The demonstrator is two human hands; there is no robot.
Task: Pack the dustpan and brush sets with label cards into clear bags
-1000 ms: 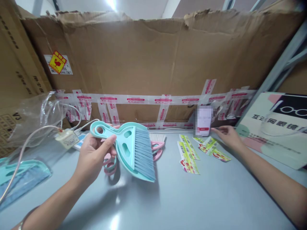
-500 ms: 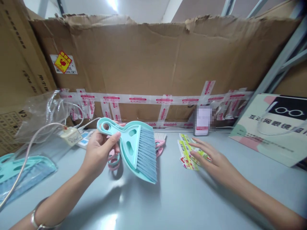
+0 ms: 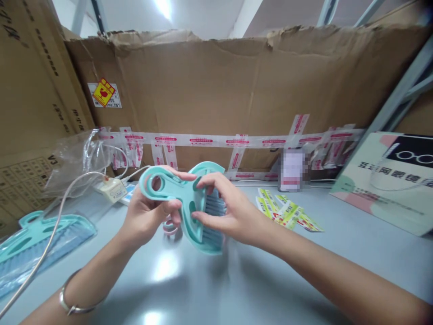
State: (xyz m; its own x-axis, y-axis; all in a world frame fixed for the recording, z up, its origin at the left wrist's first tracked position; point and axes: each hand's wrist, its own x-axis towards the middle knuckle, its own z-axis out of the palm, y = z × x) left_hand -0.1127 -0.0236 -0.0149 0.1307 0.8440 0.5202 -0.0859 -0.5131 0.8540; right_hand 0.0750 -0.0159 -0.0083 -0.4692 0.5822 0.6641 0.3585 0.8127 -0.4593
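A teal hand brush [image 3: 187, 194] with blue bristles lies nested against a matching dustpan [image 3: 208, 167], held up over the table. Around the two stacked handles, my left hand [image 3: 144, 219] is closed, thumb on the near side. My right hand [image 3: 241, 210] grips the brush head, its thumb and fingers on the teal back beside the oval holes, covering part of the bristles. Behind and below the set, a pink ring-shaped handle [image 3: 170, 227] shows in part; the rest of it is hidden.
Yellow-green printed packets [image 3: 287, 212] lie right of centre, before a phone [image 3: 291, 169]. A bagged teal brush set [image 3: 50, 234], a white cable and plug [image 3: 111, 189] are at left. A large cardboard box [image 3: 203, 90] stands behind; a printed card bag [image 3: 389, 189] stands right.
My right hand has moved left from the packets onto the brush head. The packets now lie more spread out. The brush and dustpan have turned slightly in my left hand.
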